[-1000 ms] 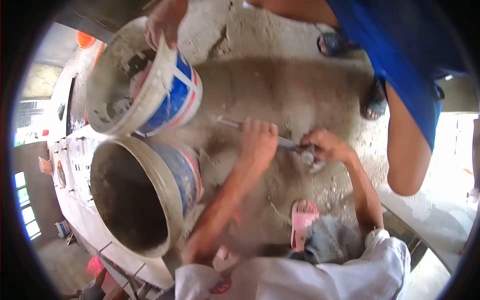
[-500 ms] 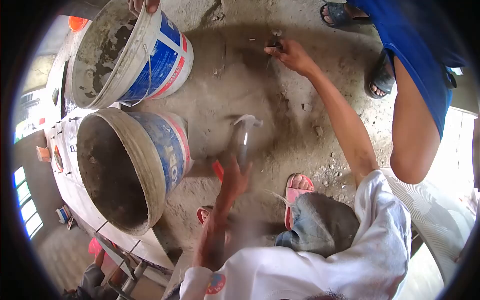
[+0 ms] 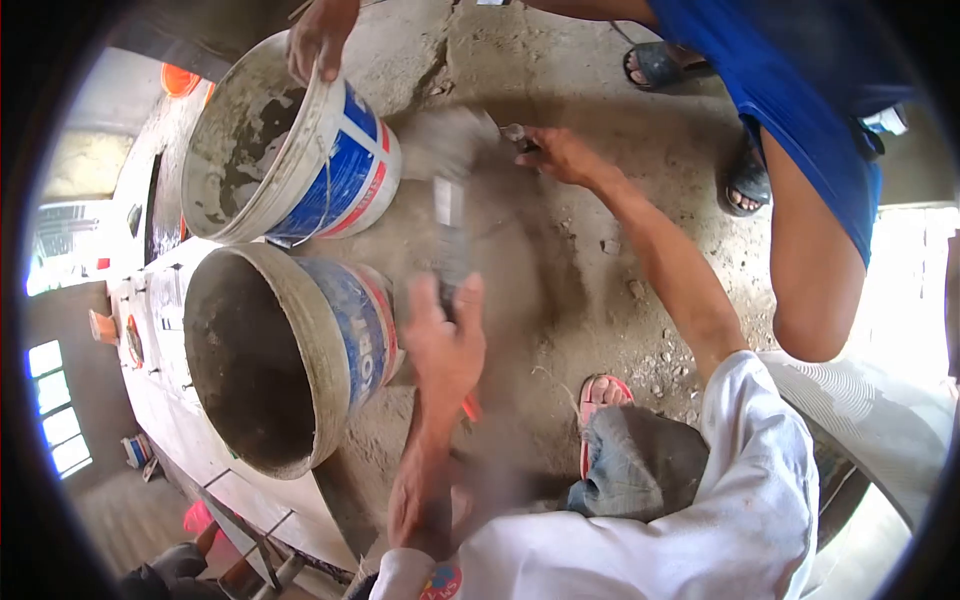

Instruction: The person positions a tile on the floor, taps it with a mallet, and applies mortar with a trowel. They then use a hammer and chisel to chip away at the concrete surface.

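My left hand [image 3: 445, 335] is wrapped round the grip of a claw hammer [image 3: 449, 205]. The hammer's head is smeared by motion and hangs over the dusty floor, close to my right hand. My right hand [image 3: 560, 155], arm stretched out, pinches a short dark tool [image 3: 524, 144] with a pale upper end; its lower part is hidden. To the left of the hammer a blue-and-white bucket [image 3: 345, 175] stands with mortar smeared inside. Another person's hand [image 3: 322, 40] grips its rim. A second, dirtier bucket [image 3: 340, 330] is beside it, near my left hand.
A person in blue shorts [image 3: 815, 150] stands at the right, with dark sandals [image 3: 745, 180] on the floor. My red-strapped slipper [image 3: 605, 392] is below. Rubble [image 3: 660, 360] lies scattered nearby. A board with ridged mortar [image 3: 840, 385] is at the right edge.
The hammer has swung away from my body, its head now blurred near my right hand. My right hand appears slightly lower and left. More of the other person's hand shows on the bucket rim.
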The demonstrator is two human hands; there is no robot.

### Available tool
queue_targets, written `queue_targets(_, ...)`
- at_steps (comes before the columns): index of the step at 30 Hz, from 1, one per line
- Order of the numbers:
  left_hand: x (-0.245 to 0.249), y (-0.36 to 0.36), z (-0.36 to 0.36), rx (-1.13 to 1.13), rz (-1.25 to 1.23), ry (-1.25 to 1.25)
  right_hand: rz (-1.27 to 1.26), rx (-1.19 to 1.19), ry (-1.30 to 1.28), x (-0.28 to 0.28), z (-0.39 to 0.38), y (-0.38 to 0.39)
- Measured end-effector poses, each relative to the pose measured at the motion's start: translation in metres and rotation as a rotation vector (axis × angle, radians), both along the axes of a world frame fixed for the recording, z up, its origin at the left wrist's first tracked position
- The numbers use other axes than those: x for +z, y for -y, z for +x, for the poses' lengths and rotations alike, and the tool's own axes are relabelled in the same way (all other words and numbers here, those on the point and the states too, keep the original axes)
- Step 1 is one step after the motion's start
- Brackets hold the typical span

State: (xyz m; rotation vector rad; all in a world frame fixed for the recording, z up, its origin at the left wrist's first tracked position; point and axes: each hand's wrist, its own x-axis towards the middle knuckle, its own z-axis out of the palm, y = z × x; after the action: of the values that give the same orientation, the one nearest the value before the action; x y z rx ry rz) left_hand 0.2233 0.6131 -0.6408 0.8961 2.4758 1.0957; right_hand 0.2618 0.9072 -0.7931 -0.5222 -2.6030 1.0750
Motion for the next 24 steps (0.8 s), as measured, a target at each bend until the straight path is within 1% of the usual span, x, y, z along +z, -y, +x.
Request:
queue_targets(1,0.006,-0.001,-0.005,0.01,0.169,-0.061,-0.046,-0.014,0.014,0.002,0.001,0.005)
queue_targets(2,0.011,-0.006,-0.013,0.0,0.261,-0.14,-0.086,-0.026,0.022,0.006,0.001,0.005)
queue_targets(3,0.015,-0.011,-0.021,-0.012,0.348,-0.223,-0.072,-0.024,0.009,0.002,0.001,0.003)
queue_targets(6,0.029,-0.032,-0.046,-0.095,0.342,-0.514,-0.106,-0.015,0.0,0.01,0.002,0.006)
queue_targets(8,0.014,-0.057,-0.026,0.004,0.338,-0.639,-0.11,0.003,0.031,0.016,0.002,0.003)
queue_targets(10,-0.024,-0.062,0.0,-0.027,-0.023,-0.362,-0.078,0.021,0.069,0.019,0.003,0.008)
queue_targets(11,-0.033,-0.059,-0.002,-0.179,-0.372,-0.056,-0.035,0.018,0.087,0.021,0.002,0.006)
queue_targets(12,-0.028,-0.058,0.001,-0.167,-0.334,-0.016,-0.001,0.019,0.115,0.018,0.003,0.007)
queue_targets(14,-0.012,-0.053,0.007,-0.145,-0.272,0.068,-0.061,0.041,0.026,0.008,-0.002,0.003)
queue_targets(15,0.008,-0.048,0.01,-0.115,-0.21,0.048,-0.091,0.055,-0.013,0.001,-0.004,0.004)
queue_targets(16,0.028,-0.049,0.009,-0.085,-0.13,0.023,-0.042,0.05,-0.072,0.0,-0.007,0.0)
queue_targets(17,0.042,-0.052,0.005,-0.016,0.057,-0.097,0.007,0.04,-0.126,-0.003,-0.006,-0.004)
queue_targets(18,0.046,-0.052,0.006,0.053,0.213,-0.09,0.039,0.032,-0.17,-0.009,0.0,0.001)
queue_targets(19,0.049,-0.051,0.007,0.112,0.371,-0.093,-0.02,0.027,-0.086,-0.004,0.005,0.005)
queue_targets(20,0.048,-0.057,0.006,0.171,0.528,0.01,-0.067,0.024,-0.012,0.012,0.006,0.004)
queue_targets(21,0.038,-0.062,0.004,0.171,0.528,-0.033,-0.113,0.024,0.059,0.023,0.005,0.003)
queue_targets(22,0.028,-0.067,0.002,0.171,0.527,-0.077,-0.105,0.024,0.038,0.02,0.005,0.004)
queue_targets(23,-0.008,-0.069,-0.001,0.111,0.365,-0.266,-0.096,0.026,0.01,0.015,0.005,0.003)
queue_targets(24,-0.018,-0.067,-0.004,0.037,0.138,-0.248,-0.09,0.029,-0.023,0.012,0.004,0.003)
